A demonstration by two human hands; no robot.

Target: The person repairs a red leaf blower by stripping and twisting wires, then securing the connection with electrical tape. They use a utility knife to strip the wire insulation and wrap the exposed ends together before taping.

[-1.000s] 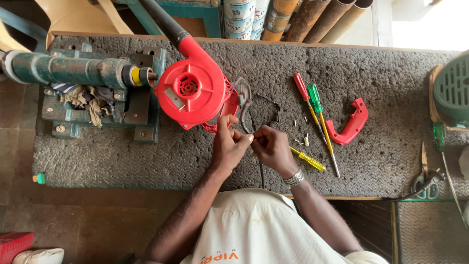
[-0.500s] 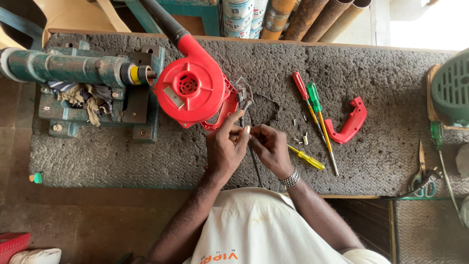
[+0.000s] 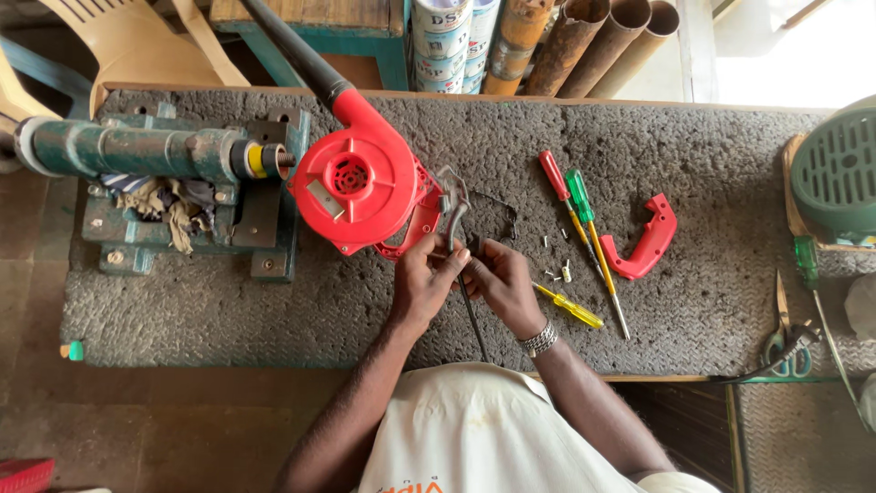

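Left hand (image 3: 422, 281) fingers pinched on grey cord (image 3: 453, 219); right hand (image 3: 504, 285) fingers closed on cord's dark lower run, just beside left. Cord's long axis runs from body up past both hands, hooking over just beyond fingertips toward red blower (image 3: 358, 190). Left hand nearer blower. Versus half second earlier: hands lower, nearer body, cord drawn straighter. Screwdrivers (image 3: 577, 203) right of fingers on table (image 3: 693, 146), red handle (image 3: 646, 239) farther right.

blower (image 3: 356, 187) on the workbench (image 3: 693, 146), vise (image 3: 173, 183) to its left, screwdrivers (image 3: 584, 228) to its right.
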